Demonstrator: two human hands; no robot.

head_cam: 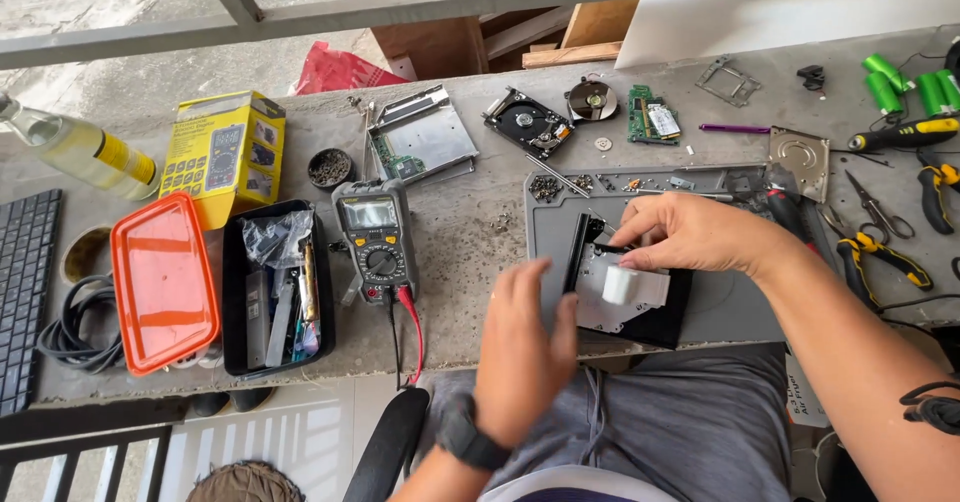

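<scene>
Optical drive (625,302), black-framed with a bare metal plate on top, is seen lying flat on a grey work mat (720,302) near the front edge of the tabletop (460,232), presumably so that loose screws are kept on the mat.

At the far left, a clear bottle with a yellow label (75,147) is laid on its side beside a black keyboard (25,297). A yellow rectangular box (225,152) printed with pictures of a meter is set behind an orange lid (163,282) and an open black tray of parts (278,287). A grey multimeter (375,237) is placed face up, its red lead trailing toward the edge.

The left hand (525,347) is held edge-on against the drive's left side, fingers pressed together and straight, apparently to steady it; nothing is gripped. The right hand (690,234) is rested over the drive's rear, its fingers curled down onto the metal plate, where a small white piece (618,284) is seen just below them; whether that piece is pinched cannot be told.

Farther right, pliers (885,257), scissors (880,207) and green cylindrical cells (905,82) are laid within reach.
</scene>
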